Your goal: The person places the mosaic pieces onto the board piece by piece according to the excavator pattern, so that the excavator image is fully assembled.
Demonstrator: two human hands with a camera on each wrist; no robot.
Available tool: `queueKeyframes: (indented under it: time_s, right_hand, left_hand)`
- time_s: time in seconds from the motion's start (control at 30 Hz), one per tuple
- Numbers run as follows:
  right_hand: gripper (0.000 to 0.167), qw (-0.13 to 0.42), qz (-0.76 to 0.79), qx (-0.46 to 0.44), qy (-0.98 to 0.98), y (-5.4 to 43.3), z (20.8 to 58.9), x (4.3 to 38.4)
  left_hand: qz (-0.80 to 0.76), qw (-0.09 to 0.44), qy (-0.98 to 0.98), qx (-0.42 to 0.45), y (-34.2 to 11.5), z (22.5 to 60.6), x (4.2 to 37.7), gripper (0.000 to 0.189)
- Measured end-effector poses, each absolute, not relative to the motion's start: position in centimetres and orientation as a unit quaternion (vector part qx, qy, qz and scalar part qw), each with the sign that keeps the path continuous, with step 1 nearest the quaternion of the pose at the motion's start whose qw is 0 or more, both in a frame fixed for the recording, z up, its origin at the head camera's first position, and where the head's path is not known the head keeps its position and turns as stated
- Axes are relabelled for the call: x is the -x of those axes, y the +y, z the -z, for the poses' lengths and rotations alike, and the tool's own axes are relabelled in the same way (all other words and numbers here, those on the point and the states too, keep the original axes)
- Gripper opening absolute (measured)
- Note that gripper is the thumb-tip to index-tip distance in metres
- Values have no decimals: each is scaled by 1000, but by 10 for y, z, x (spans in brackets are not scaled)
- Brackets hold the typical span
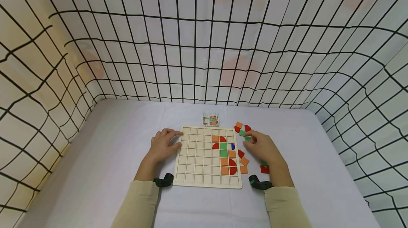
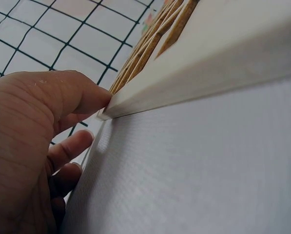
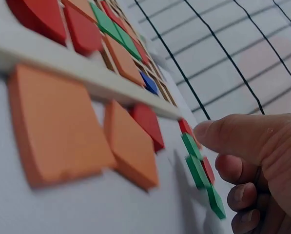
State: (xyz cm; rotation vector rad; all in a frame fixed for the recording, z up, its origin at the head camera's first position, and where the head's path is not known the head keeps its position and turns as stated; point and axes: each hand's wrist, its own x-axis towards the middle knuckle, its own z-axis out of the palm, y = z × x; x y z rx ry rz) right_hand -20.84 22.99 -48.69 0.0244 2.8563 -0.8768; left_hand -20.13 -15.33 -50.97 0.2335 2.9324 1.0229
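A pale wooden grid board (image 1: 197, 157) lies on the white cloth. My left hand (image 1: 162, 146) is at its left edge, the thumb (image 2: 94, 95) touching the rim and the fingers extended. Orange, red and green pieces and one small blue half-round (image 1: 233, 146) sit in cells on the board's right side. Beyond the right edge, my right hand (image 1: 262, 146) is low over loose green tiles (image 1: 248, 138), thumb and fingers bent. In the right wrist view, its thumb (image 3: 208, 134) overlaps the row of green pieces (image 3: 198, 171), with nothing seen between thumb and fingers.
A small printed card (image 1: 210, 119) lies behind the board. Loose orange tiles (image 3: 57, 126) and a red piece (image 3: 147, 124) lie along its right edge. Another red piece (image 1: 264, 169) is by the right wrist. Black wire mesh (image 1: 204, 58) encloses the back and sides.
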Motion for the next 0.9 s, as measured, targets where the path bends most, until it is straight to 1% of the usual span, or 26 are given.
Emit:
queueKeyframes:
  time_s: [0.17,0.43,0.9]
  right_hand:
    - [39,82,293,-30,952,241,490,208]
    - [42,76,279,-31,957,247,497,208]
    - [39,82,274,-52,957,249,497,208]
  left_hand:
    - [-329,14,941,-75,-153,510,202,42]
    - [-325,11,943,-75,-153,510,202,42]
    - [-322,12,944,-75,-152,508,201,42]
